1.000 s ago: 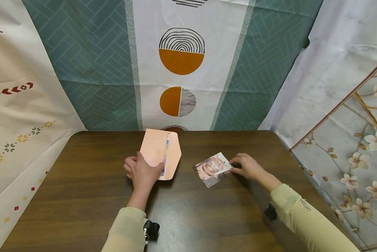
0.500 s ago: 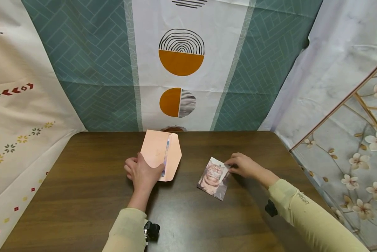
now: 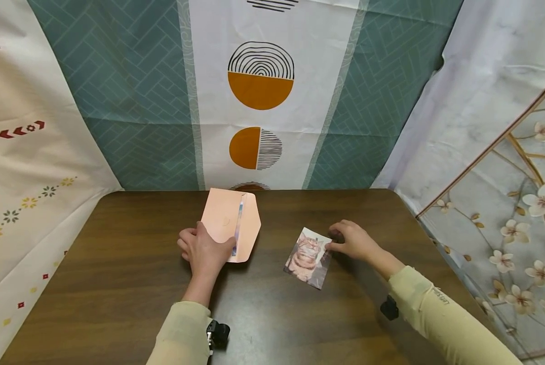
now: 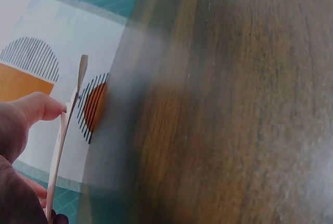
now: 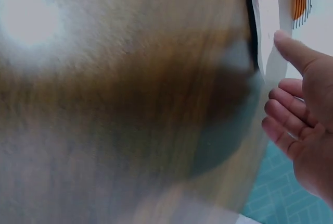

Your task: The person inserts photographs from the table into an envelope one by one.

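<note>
My left hand (image 3: 205, 253) pinches a pale pink envelope (image 3: 218, 210), thumb on the near face and fingers behind. The envelope is tilted up above the table, and its pointed flap (image 3: 252, 223) is open toward the right. A blue-purple strip (image 3: 238, 223) of something inside shows at the opening. To the right, a photo card of a cat (image 3: 305, 257) lies at a slant on or just above the table; which, I cannot tell. My right hand (image 3: 355, 242) has its thumb at the card's upper right corner, while its other fingers (image 5: 286, 114) are loose and apart from the card.
A dark brown wooden table (image 3: 117, 284) spreads beneath both hands. Patterned cloth hangs along its back edge (image 3: 263, 152), with more cloth on the left (image 3: 35, 167) and a flowered one on the right (image 3: 505, 213).
The card has turned from a sideways slant to a more upright one. My right index finger has lifted off its corner in the last half second. The envelope and left hand stay in place.
</note>
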The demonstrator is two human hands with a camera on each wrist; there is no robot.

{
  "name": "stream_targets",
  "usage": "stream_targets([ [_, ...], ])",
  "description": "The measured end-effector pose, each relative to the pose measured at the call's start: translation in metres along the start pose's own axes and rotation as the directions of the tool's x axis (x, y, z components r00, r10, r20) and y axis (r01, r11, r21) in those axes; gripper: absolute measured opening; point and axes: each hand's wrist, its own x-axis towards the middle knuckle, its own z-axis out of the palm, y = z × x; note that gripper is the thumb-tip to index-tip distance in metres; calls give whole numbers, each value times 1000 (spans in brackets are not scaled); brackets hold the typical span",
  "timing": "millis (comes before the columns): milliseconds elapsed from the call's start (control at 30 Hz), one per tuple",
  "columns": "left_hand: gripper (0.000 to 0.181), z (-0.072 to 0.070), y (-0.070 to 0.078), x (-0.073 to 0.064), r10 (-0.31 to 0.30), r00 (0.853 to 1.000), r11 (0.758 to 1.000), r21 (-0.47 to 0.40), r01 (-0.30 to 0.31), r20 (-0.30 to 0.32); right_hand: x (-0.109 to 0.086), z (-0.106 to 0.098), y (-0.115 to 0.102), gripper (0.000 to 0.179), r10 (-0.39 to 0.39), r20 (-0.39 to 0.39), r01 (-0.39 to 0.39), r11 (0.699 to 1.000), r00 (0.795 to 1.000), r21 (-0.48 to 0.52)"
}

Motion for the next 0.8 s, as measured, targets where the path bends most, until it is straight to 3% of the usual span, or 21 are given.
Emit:
stream_targets([
  [467,102,1,-2,0,-1,1000,1000,2,1,4,3,9,0,33,14,30,-14,1000,999,2],
  [800,103,3,-3,-1,-4,1000,1000,13,4,6,10,4,0,27,11,103,-15,999,995,37],
])
